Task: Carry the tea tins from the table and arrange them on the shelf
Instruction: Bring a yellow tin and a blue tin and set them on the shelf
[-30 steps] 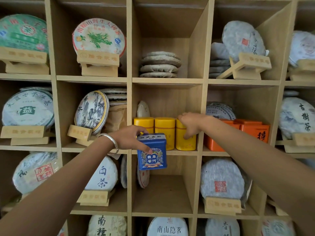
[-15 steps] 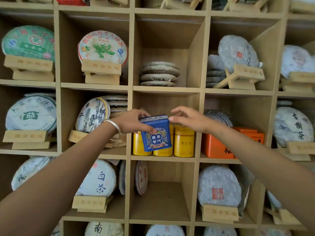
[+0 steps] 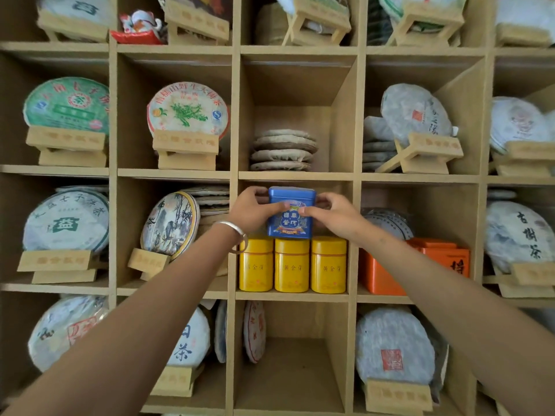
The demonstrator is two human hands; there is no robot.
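A blue tea tin point(image 3: 290, 214) stands upright on top of three yellow tea tins point(image 3: 292, 265) lined up in the middle cubby of the wooden shelf point(image 3: 294, 176). My left hand point(image 3: 250, 212) grips the blue tin's left side, with its thumb across the front. My right hand point(image 3: 332, 216) grips the tin's right side, thumb also on the front label. A silver bracelet point(image 3: 234, 232) sits on my left wrist.
Orange tins point(image 3: 414, 265) fill the cubby to the right. Paper-wrapped tea cakes on wooden stands occupy most other cubbies. A stack of flat tea cakes point(image 3: 283, 150) lies in the cubby above. The cubby below point(image 3: 289, 370) holds only two cakes leaning at its left.
My left hand lifted the blue tin from in front of the yellow tins up onto their lids. My right hand left the yellow tins and took hold of the blue tin's right side.
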